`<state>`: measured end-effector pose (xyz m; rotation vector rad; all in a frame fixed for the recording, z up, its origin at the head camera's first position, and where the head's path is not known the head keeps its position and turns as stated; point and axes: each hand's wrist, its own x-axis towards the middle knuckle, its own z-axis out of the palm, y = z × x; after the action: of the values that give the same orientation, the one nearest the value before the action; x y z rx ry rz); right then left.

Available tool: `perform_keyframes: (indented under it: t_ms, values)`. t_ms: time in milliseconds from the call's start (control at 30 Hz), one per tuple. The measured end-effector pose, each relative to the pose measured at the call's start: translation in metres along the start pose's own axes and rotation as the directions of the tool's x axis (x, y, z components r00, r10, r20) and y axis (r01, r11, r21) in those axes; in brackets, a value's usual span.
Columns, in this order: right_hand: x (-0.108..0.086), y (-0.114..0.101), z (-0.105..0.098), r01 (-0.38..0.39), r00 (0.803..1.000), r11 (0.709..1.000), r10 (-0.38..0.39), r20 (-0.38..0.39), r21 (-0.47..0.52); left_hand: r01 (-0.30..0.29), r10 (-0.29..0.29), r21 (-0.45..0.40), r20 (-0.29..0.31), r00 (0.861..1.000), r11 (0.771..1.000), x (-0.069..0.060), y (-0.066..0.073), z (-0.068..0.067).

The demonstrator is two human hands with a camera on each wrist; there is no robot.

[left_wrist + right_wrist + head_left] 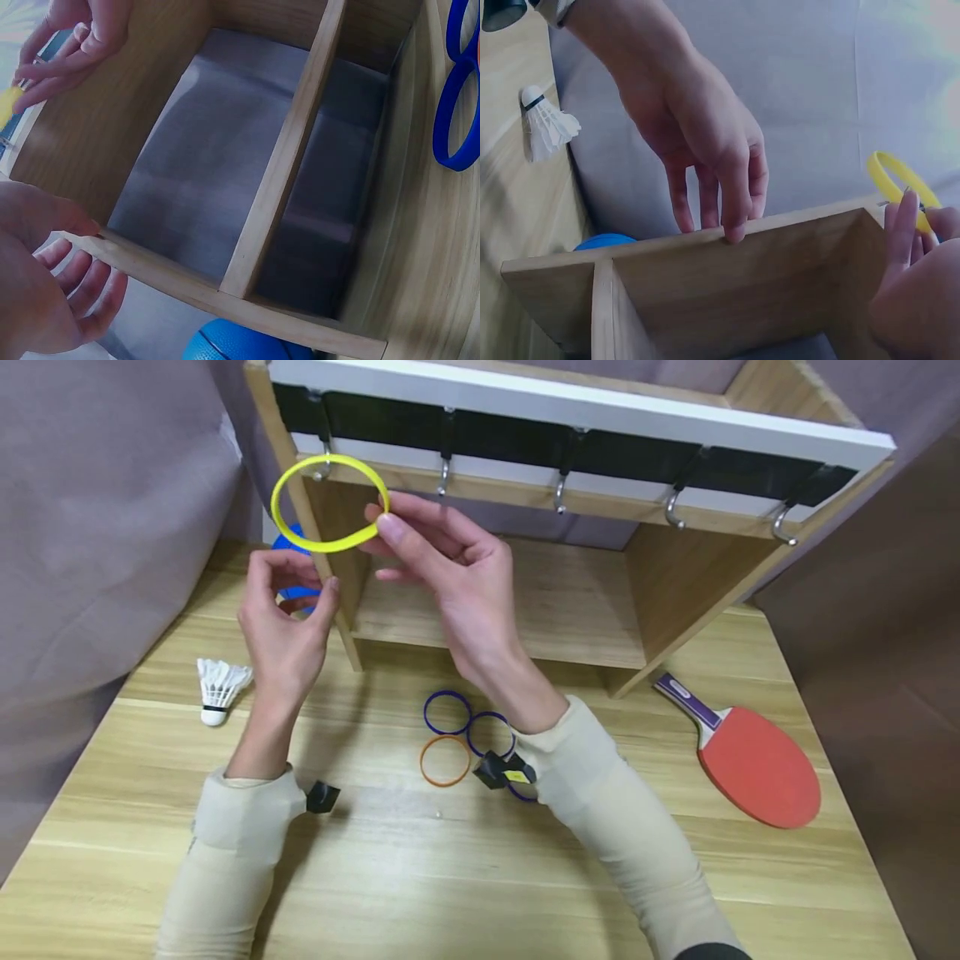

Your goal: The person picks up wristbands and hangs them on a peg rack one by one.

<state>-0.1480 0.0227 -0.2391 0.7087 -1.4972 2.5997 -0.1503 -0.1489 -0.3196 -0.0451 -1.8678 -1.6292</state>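
Note:
My right hand [468, 577] pinches a yellow ring [330, 545] between thumb and fingers in the head view. The ring overlaps the leftmost metal hook [322, 470] there; whether it hangs on the hook I cannot tell. Along the left side of the wooden shelf unit [495, 602], my left hand [281, 643] grips the front edge of the side panel [667, 244]. In the right wrist view its thumb lies over that edge, with the other fingers on the outer face. A blue ball [225, 343] sits outside the panel, partly hidden.
Several metal hooks line the unit's front rail [585, 406]. Blue rings [447, 692] and an orange ring [422, 764] lie on the table [390, 893] between my arms. A shuttlecock [220, 685] stands left; a red table tennis paddle [761, 768] lies right.

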Motion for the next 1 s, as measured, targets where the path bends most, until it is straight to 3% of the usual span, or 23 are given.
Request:
perform_keyframes:
  t_ms: [200,467,733,800,867,933,1000]
  values:
    - [0.001,0.002,-0.005,0.006,0.999,1.0,-0.007,-0.043,-0.026,-0.004,0.004,0.016,0.012,1.0,1.0,0.0,0.001,0.001]
    - [0.0,0.003,-0.016,-0.012,0.999,0.984,0.006,-0.032,-0.179,-0.01,0.01,0.025,0.01,1.0,1.0,-0.001,0.003,0.002]
    - [-0.002,-0.008,-0.031,-0.039,0.999,0.954,0.039,-0.005,-0.298,-0.003,0.003,0.009,-0.001,1.0,1.0,-0.007,0.031,0.003]
    - [-0.007,-0.015,-0.042,-0.042,0.999,0.926,0.049,0.009,-0.375,-0.002,0.002,0.002,-0.003,1.0,1.0,-0.008,0.035,0.003]
    - [-0.014,-0.023,-0.057,-0.055,0.996,0.872,0.079,0.031,-0.486,-0.001,0.001,-0.004,-0.003,1.0,1.0,-0.009,0.037,0.003]
    - [-0.024,-0.032,-0.075,-0.086,0.986,0.795,0.153,0.062,-0.601,-0.002,0.002,-0.004,-0.003,1.0,1.0,-0.009,0.037,0.003]
    - [-0.037,-0.04,-0.093,-0.105,0.963,0.69,0.251,0.101,-0.716,-0.005,0.005,0.0,-0.004,1.0,1.0,-0.009,0.036,0.002]
